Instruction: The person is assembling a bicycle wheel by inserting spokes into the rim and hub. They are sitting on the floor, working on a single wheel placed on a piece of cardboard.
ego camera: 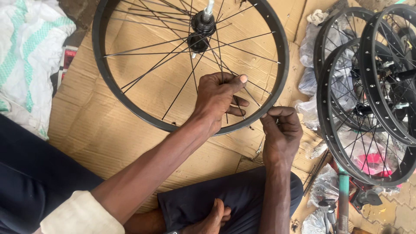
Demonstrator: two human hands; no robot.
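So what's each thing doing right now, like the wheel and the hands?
Wheel: lying flat on the cardboard, partly spoked.
Hub: in the wheel's middle, axle pointing up.
Left hand: reaching inside the rim, fingers among the spokes.
Right hand: at the rim's outer edge, fingertips pinched; what they hold is too small to tell.
Stacked wheels: piled at the right, fully spoked.
Cardboard: spread flat under the wheel.

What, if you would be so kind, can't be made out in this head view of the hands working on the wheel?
- Right hand: whatever its fingertips pinch at the rim is too small to tell.
- Left hand: its fingertips reach in among the spokes; the palm side is turned away.
- Wheel top: cut off by the upper edge.
- Stacked wheels: cut off by the right edge.
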